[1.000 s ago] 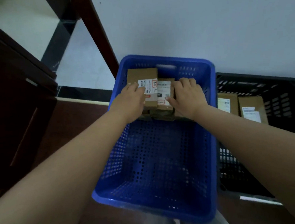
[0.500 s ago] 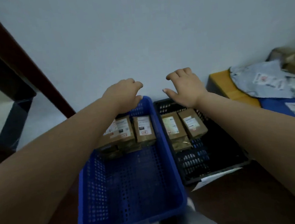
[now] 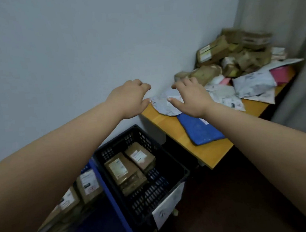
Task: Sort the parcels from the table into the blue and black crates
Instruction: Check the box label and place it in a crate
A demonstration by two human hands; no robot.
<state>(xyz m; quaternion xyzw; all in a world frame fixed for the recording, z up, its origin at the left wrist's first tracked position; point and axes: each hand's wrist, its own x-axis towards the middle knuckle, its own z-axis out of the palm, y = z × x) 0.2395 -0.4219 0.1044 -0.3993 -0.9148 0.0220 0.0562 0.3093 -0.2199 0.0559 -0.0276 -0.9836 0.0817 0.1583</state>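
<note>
My left hand (image 3: 130, 99) and my right hand (image 3: 191, 96) hang in the air with loosely curled fingers, holding nothing, near the left end of the orange table (image 3: 213, 153). On the table lies a heap of parcels: brown cardboard boxes (image 3: 214, 50) at the back, grey mailer bags (image 3: 254, 84) in front, a blue flat mailer (image 3: 201, 130) nearest me. Below, the black crate (image 3: 174, 185) holds two brown boxes (image 3: 123, 169). The blue crate (image 3: 109, 196) at lower left holds several labelled brown boxes (image 3: 88, 185), partly hidden by my left arm.
A plain grey wall (image 3: 70, 49) runs behind the crates and table. A grey curtain (image 3: 292, 31) hangs at the right. Dark floor (image 3: 228, 201) lies between me and the table. A white label (image 3: 165, 210) hangs on the black crate's front.
My hands let go of the boxes in the blue crate, lifted and swung right; the view turned with them from the crates towards the table of parcels.
</note>
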